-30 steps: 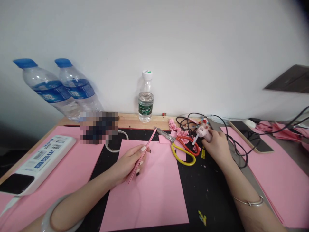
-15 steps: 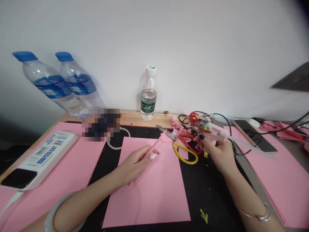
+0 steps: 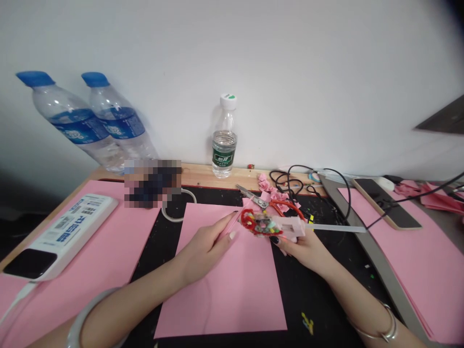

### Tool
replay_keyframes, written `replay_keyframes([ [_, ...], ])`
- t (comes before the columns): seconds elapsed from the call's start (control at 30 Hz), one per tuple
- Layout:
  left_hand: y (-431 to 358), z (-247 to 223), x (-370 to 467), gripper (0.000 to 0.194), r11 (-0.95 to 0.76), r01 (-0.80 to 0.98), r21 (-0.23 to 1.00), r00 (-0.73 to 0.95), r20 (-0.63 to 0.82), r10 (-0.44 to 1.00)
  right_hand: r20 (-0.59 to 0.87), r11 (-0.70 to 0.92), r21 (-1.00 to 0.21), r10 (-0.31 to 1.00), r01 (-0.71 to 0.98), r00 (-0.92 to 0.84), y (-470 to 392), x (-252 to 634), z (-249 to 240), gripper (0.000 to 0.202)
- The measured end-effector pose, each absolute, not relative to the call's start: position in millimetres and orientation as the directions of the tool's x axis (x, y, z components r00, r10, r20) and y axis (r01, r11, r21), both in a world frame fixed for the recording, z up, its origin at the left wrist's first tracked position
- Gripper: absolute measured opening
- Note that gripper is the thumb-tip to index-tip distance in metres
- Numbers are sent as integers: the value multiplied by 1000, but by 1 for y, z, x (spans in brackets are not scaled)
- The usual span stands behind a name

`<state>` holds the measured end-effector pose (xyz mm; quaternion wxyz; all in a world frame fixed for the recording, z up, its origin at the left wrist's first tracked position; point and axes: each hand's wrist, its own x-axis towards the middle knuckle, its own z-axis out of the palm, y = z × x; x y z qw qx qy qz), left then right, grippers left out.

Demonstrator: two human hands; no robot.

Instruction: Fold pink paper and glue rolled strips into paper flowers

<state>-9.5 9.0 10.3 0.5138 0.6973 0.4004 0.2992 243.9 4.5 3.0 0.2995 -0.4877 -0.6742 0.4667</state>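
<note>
"How far along did it look, left to right?"

"Partway, I judged. On my feed the left paper (image 3: 105,251) and the middle sheet (image 3: 232,290) lay flat and uncut. Above the middle sheet, the left hand (image 3: 203,249) pinched a pink strip (image 3: 227,226) between thumb and fingers, so that piece was already narrow. Beyond, the crumpled pink pieces (image 3: 278,197) looked shaped. The right hand (image 3: 311,251) was wrapped round a glue gun (image 3: 290,226), just right of the strip, with a glue stick (image 3: 337,228) poking out rightward. The right paper (image 3: 409,280) lay flat too."

"And what was left undone?"

"I saw no glue on the strip and nothing joined to it. (My angle hid the nozzle, so I couldn't swear to contact.) The flat sheets looked unworked; how many were meant for use, I couldn't tell."

"Counts?"

"One white device (image 3: 78,217) on the left paper, two blue-capped bottles (image 3: 78,126) at the far left, then one strip. I had one small bottle (image 3: 224,150) far in the middle, one pair of scissors (image 3: 258,199) near the crumpled pieces, one gun, one glue stick and, far right, one phone (image 3: 386,203). The crumpled pieces overlapped: several, but I couldn't number them. The right paper was layered, also beyond my counting."
</note>
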Motion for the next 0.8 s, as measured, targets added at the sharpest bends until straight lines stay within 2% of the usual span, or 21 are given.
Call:
replay_keyframes([
  [0.57, 6, 5, -8, 50, -129, 346, 929, 444, -41, 895, 4, 186, -882, 922, 434, -387, 4, 238, 11, 22],
  [0.8, 2, 4, -7, 51, -88, 357, 930, 405, -70, 912, -34, 102, -907, 949, 408, -314, 2, 237, 9, 14],
])
